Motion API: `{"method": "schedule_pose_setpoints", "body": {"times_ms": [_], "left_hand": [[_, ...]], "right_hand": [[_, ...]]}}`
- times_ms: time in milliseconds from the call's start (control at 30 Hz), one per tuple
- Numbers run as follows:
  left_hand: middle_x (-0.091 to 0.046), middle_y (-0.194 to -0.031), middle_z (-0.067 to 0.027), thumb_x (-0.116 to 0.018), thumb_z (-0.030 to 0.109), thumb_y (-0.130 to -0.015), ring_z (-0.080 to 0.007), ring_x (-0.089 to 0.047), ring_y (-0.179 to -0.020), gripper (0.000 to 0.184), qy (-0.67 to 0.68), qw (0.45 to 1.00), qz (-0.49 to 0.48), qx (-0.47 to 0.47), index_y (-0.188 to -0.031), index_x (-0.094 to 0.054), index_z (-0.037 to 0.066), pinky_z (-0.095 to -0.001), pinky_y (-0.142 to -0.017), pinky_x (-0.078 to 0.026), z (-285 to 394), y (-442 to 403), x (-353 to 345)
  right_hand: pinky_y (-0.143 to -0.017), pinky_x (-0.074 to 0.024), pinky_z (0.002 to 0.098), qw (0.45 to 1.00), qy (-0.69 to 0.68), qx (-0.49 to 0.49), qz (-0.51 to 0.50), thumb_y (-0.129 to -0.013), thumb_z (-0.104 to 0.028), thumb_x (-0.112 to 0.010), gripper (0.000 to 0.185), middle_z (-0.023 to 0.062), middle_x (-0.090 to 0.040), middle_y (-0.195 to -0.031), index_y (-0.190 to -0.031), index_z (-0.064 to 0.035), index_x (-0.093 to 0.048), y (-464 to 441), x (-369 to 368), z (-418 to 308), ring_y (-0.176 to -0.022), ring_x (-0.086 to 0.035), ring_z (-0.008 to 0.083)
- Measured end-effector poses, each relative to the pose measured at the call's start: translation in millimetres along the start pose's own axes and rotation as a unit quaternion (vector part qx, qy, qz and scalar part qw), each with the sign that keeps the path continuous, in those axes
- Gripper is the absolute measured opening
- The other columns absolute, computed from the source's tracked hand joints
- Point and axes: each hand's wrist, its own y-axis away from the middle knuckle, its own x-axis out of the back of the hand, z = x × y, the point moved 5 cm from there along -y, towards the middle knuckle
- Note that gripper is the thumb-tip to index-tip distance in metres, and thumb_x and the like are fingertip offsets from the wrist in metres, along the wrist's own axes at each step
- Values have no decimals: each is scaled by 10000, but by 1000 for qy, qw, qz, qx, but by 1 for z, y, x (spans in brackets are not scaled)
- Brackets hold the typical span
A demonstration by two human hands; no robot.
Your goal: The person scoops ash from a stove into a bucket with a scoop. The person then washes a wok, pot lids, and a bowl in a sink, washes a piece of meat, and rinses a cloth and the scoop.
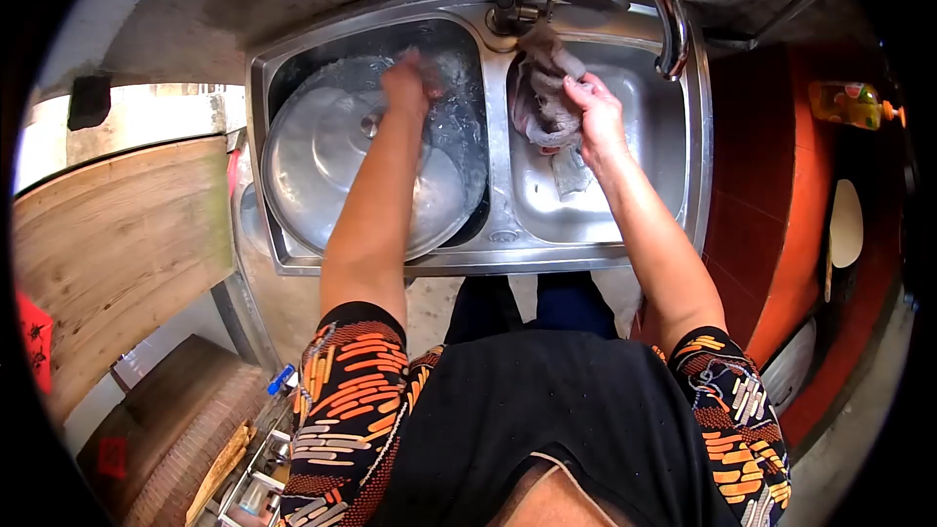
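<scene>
In the left basin of a steel sink lies a large round metal lid in water. My left hand is over the water at the lid's upper right edge; its fingers are smeared by motion. A wet greyish cloth hangs over the right basin, its top near the tap base. The fingers of my right hand are closed on the cloth's right side. A paler end of the cloth dangles lower in the basin.
A curved chrome faucet arches over the right basin. To the right, a yellow bottle and a pale oval object are by the red tiled counter. A wooden board stands at left, above a woven basket.
</scene>
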Motion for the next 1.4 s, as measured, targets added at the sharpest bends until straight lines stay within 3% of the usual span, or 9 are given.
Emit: {"method": "schedule_pose_setpoints", "body": {"times_ms": [33, 233, 467, 567, 700, 833, 1067, 1300, 1400], "left_hand": [[-663, -896, -222, -577, 288, -918, -328, -648, -687, 359, 84, 966, -111, 218, -938, -644, -63, -377, -558, -502, 11, 33, -18], [-652, -710, -219, -534, 251, -948, -293, -640, -513, 358, 80, 936, -313, 141, -893, -605, -96, -319, -390, -493, 80, 175, -103], [-676, -847, -160, -527, 85, -873, -216, -625, -648, 204, -83, 956, 137, -244, -991, -638, -39, -346, -475, -505, 38, 9, -14], [-681, -873, -180, -539, 125, -886, -225, -642, -665, 224, -355, 926, 72, -110, -1005, -638, -37, -331, -485, -497, 26, 3, -8], [-681, -843, -160, -673, 190, -817, -215, -666, -681, 367, -18, 943, -268, 194, -1096, -611, -42, -300, -509, -490, 56, 107, -68], [-643, -1071, -69, -745, 26, -661, -201, -626, -987, 596, -203, 847, -369, -324, -1232, -579, 74, -314, -774, -532, 102, 208, -127], [-651, -770, -27, -707, -47, -653, -102, -589, -695, 177, -158, 925, -213, -271, -812, -655, 11, -243, -642, -485, 123, 192, -112], [-650, -845, -40, -685, -47, -703, -106, -597, -722, 318, -105, 961, -206, -149, -1011, -631, 12, -259, -667, -525, 71, 231, -141], [-626, -1052, -102, -681, -27, -752, -150, -597, -999, 478, 80, 925, -371, -5, -1217, -573, -15, -293, -786, -536, 38, 265, -161]], "right_hand": [[-839, -490, 292, 1000, 3, -30, 2, -877, -80, -641, 347, 89, -659, -1042, -1207, 10, -587, -3, 9, 13, -931, -622, 173], [-759, -501, 280, 990, 125, -39, -46, -834, -22, -644, 288, 71, -678, -984, -1119, 20, -648, -6, 0, 30, -851, -631, 160], [-734, -493, 205, 976, 150, 152, -37, -828, -55, -708, 192, 8, -681, -875, -1014, -12, -694, 40, -11, -82, -776, -620, 68], [-711, -477, 206, 954, 250, 156, -54, -800, -65, -718, 239, 2, -677, -868, -1032, -12, -696, 31, 11, -73, -757, -597, 58], [-736, -480, 272, 896, 423, 105, -84, -752, -55, -709, 221, 61, -680, -817, -966, -6, -685, 20, 26, -32, -784, -620, 127], [-763, -492, 307, 883, 412, 152, -165, -731, -57, -695, 231, 90, -686, -855, -958, -15, -677, 33, -1, -46, -797, -641, 196], [-696, -481, 287, 744, 619, 182, -176, -743, -82, -690, 237, 51, -629, -712, -968, -14, -657, 34, 18, -76, -719, -605, 117], [-697, -519, 288, 932, -159, -151, -288, -928, -169, -570, 295, 61, -653, -1019, -1182, -20, -593, 52, 31, -56, -913, -618, 135], [-700, -546, 334, 982, -13, -169, -77, -902, -146, -611, 219, 94, -668, -931, -1029, 32, -626, 35, 37, -37, -809, -652, 196]]}}
